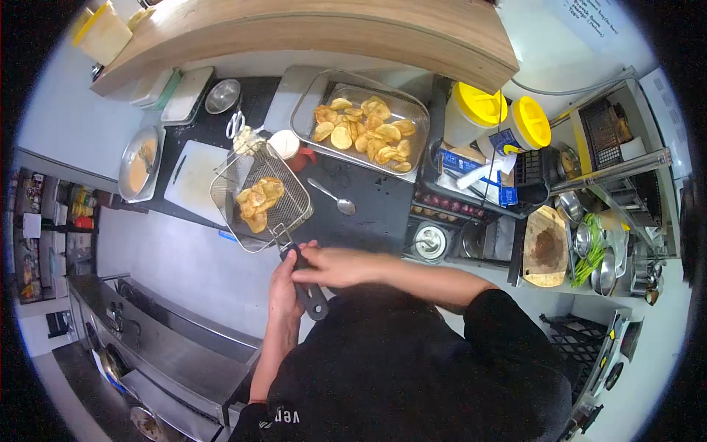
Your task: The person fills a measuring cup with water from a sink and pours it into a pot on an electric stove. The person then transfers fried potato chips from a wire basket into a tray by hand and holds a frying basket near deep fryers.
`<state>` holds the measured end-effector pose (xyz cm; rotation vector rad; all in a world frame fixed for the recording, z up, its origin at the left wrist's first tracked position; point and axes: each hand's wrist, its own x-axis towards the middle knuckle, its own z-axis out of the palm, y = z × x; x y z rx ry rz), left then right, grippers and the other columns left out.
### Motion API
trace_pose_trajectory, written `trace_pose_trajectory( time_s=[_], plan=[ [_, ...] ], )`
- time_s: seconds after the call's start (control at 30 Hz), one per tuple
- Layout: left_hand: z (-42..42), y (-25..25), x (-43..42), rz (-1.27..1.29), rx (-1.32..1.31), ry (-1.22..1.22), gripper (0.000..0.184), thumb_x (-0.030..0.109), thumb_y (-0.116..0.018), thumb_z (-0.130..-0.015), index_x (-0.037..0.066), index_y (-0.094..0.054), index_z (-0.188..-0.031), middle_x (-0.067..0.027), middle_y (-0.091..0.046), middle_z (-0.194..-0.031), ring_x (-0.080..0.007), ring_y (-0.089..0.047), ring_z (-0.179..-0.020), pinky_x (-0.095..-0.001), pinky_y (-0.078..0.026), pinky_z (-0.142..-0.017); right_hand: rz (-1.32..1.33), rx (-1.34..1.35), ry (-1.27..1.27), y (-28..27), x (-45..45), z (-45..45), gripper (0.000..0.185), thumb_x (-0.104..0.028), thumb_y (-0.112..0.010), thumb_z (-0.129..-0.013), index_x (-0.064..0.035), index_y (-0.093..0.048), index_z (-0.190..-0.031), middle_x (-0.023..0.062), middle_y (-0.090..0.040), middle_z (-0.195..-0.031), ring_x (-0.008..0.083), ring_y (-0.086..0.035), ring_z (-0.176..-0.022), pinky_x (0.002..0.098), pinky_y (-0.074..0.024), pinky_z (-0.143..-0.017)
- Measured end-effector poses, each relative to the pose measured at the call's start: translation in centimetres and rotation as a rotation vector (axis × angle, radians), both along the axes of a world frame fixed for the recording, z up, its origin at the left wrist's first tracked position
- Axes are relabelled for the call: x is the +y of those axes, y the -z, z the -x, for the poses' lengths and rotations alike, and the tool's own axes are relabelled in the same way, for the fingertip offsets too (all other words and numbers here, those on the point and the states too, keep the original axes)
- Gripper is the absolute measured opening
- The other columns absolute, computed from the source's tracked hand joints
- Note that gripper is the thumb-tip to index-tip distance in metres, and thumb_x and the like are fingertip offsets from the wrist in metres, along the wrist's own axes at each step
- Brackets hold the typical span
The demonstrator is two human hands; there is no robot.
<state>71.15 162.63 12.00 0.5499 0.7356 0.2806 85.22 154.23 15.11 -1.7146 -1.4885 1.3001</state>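
A wire fry basket (297,197) with golden chips (259,200) in it is held out by its black handle (314,300). My left hand (283,293) is closed round that handle from the left. Over the handle's upper part lies my right hand (331,267), its fingers closed against it; the forearm is slightly blurred. Beyond the basket, a wire-rimmed metal tray (421,140) holds several more chips (368,131). A spoon (345,205) rests on the dark counter (368,184) to the right of the basket.
White cutting board (193,173) and a bowl of orange liquid (140,163) are at the left. Scissors (236,125) and a white-topped red container (284,144) stand behind the basket. Yellow-lidded tubs (471,110) are at right; a wooden shelf (317,29) overhangs the counter's back.
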Motion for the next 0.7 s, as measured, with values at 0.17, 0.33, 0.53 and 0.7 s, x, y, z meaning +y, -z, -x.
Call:
trace_pose_trajectory(
  time_s=[0.17, 0.33, 0.53, 0.7],
  plan=[
    [1.3, -1.8, -0.5, -0.045, 0.090, -0.031, 0.031, 0.025, -0.049, -0.094, 0.001, -0.047, -0.114, -0.0097, -0.058, -0.101, -0.0199, -0.059, -0.084, -0.0408, -0.051, -0.076, -0.266, -0.393, 0.607, 3.4, 0.1, -13.0, 0.018, -0.018, -0.061, -0.080, -0.0112, -0.067, -0.095, 0.0104, -0.067, -0.082, 0.0238, -0.065, -0.074, 0.0361, -0.0514, -0.067],
    [1.3, -4.3, -0.4, -0.004, 0.038, -0.075, 0.029, 0.024, -0.048, -0.094, 0.001, -0.046, -0.112, -0.0030, -0.051, -0.085, -0.0129, -0.049, -0.065, -0.0315, -0.048, -0.064, -0.116, -0.928, 0.531, 11.2, 0.0, -22.7, 0.026, -0.013, -0.060, -0.078, -0.0083, -0.064, -0.104, 0.0147, -0.059, -0.114, 0.0313, -0.054, -0.106, 0.0395, -0.0443, -0.091],
    [0.6, -4.7, -3.4, 0.100, 0.032, -0.163, 0.031, 0.027, -0.047, -0.094, 0.002, -0.046, -0.112, -0.0004, -0.049, -0.084, -0.0094, -0.047, -0.065, -0.0257, -0.043, -0.059, -0.131, -0.865, 0.447, 14.8, 2.3, -27.7, 0.021, -0.014, -0.060, -0.077, -0.0065, -0.066, -0.095, 0.0142, -0.064, -0.096, 0.0326, -0.060, -0.085, 0.0403, -0.0489, -0.076],
    [-0.4, -4.4, -5.1, 0.116, 0.088, -0.212, 0.030, 0.026, -0.046, -0.095, 0.002, -0.045, -0.113, -0.0003, -0.049, -0.084, -0.0092, -0.047, -0.065, -0.0248, -0.043, -0.060, -0.123, -0.483, 0.649, 13.0, 4.1, -32.8, 0.021, -0.021, -0.062, -0.078, -0.0028, -0.065, -0.089, 0.0165, -0.064, -0.075, 0.0341, -0.062, -0.065, 0.0407, -0.0490, -0.063]
  ],
)
